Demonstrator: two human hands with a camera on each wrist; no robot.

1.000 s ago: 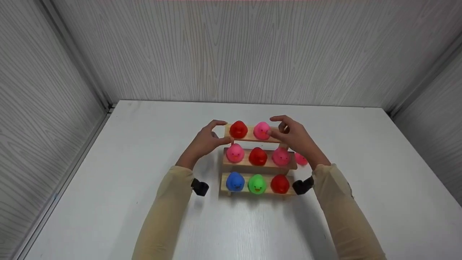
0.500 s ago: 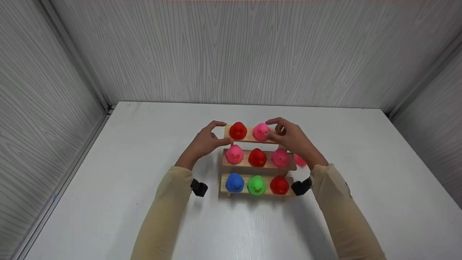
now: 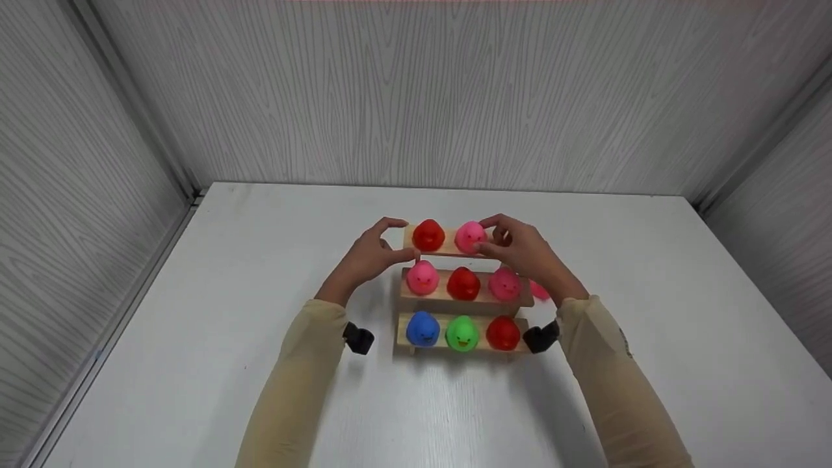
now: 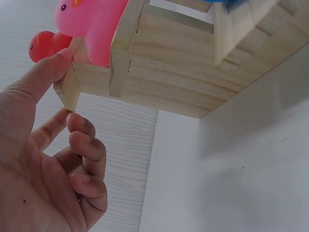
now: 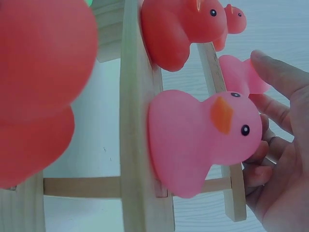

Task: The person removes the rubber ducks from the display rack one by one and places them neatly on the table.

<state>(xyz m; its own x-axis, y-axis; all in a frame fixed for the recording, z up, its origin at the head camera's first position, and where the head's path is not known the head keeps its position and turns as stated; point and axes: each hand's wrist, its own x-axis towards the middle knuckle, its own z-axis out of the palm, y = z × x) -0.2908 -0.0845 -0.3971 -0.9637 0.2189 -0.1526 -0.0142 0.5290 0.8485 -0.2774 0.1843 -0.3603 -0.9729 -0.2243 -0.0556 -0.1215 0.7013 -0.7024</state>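
A three-tier wooden display rack [image 3: 448,244] holds small rubber ducks. My left hand [image 3: 369,257] pinches the left end of its top shelf, with thumb and index finger [image 4: 50,128] on either side of the board. On that shelf sit a red duck [image 3: 428,235] and, to its right, a pink duck [image 3: 469,235]. My right hand [image 3: 528,250] holds this pink duck between thumb and index finger; in the right wrist view, the thumb [image 5: 277,72] lies against the duck. The other right-hand fingers are curled beside the shelf end.
The middle shelf carries a pink duck [image 3: 422,278], a red duck [image 3: 463,284] and another pink one [image 3: 504,284]. Blue [image 3: 423,329], green [image 3: 462,334] and red [image 3: 503,333] ducks line the bottom shelf. Another pink duck [image 3: 538,291] lies right of the rack, partly behind my right wrist.
My right hand has shifted slightly left, and its index finger has come in to the pink duck on the top shelf. The left hand keeps its grip on the rack.
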